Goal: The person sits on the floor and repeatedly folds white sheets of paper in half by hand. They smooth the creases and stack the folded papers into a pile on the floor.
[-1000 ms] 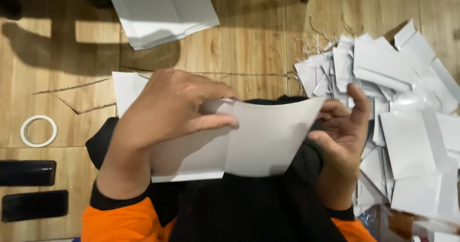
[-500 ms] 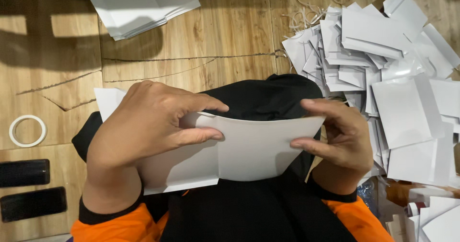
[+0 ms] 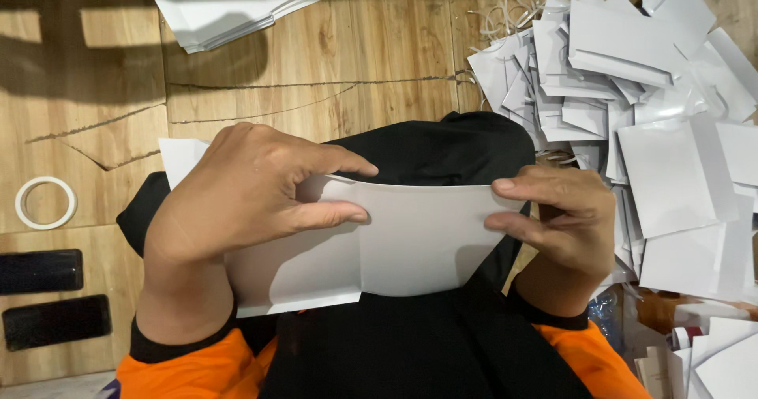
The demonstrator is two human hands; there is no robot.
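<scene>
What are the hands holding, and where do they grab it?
A folded white paper sheet: the left hand pinches its upper left part, the right hand pinches its right edge.

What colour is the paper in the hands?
White: the folded paper shows best in the head view, held by both hands.

White folded paper sheet between left hand and right hand.

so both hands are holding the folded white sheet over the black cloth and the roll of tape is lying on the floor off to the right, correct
Not quite. The roll of tape lies on the wooden floor off to the left, not the right; on the right is a pile of folded white papers. The rest stands: the left hand and right hand hold the folded white sheet over the black cloth. The head view shows it.
</scene>
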